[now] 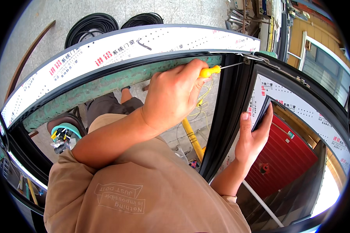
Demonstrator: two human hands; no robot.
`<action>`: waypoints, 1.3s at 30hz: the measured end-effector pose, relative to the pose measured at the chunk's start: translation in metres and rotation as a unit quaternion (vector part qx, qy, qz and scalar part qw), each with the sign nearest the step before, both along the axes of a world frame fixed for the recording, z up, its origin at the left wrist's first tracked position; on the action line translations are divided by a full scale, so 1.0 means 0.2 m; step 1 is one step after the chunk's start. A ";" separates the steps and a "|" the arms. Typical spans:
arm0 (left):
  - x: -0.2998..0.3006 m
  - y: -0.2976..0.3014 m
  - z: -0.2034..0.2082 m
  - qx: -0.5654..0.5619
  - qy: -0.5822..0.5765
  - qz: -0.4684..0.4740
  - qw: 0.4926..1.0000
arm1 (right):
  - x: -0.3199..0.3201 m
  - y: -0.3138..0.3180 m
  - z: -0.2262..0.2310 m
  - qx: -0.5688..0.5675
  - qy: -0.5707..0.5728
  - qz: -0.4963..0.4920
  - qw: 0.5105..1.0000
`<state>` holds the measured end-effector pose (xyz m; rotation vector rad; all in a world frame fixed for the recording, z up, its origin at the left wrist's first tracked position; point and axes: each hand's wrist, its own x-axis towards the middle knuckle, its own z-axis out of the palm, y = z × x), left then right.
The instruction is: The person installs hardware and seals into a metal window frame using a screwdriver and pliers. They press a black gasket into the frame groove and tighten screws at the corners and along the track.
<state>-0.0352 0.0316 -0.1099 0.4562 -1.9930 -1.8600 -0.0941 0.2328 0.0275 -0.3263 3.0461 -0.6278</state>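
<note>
My left hand [173,91] is closed round the yellow handle of a screwdriver [210,72]. Its thin metal shaft points right, and the tip meets the metal hinge hardware [248,61] at the corner of a large black window frame [217,128]. Beside that frame, a swung-out window sash [315,116] wears white protective film with red and black print. My right hand [254,136] grips the sash's inner edge, thumb on the near face; the other fingertips are partly hidden behind it.
A green beam [81,93] lies under the film-covered top rail [116,48]. Coils of black cable [92,27] rest on the grey floor beyond. A teal bucket [68,130] of small parts stands left. Yellow cord [201,104], a yellow pole [192,136] and a red panel [284,155] are around me.
</note>
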 end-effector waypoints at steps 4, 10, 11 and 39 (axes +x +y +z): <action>0.01 0.00 0.01 0.002 -0.024 -0.005 1.000 | 0.01 -0.01 0.00 -0.012 -0.006 0.001 1.000; 0.01 0.00 0.00 0.001 -0.022 -0.014 1.000 | 0.02 -0.01 0.00 -0.016 -0.008 -0.007 1.000; 0.01 -0.01 -0.01 -0.013 -0.015 -0.021 1.000 | 0.01 -0.02 0.00 -0.012 -0.008 -0.012 1.000; 0.04 -0.11 0.11 -0.115 -0.052 -0.075 0.989 | 0.01 -0.05 0.03 0.007 -0.001 -0.014 1.000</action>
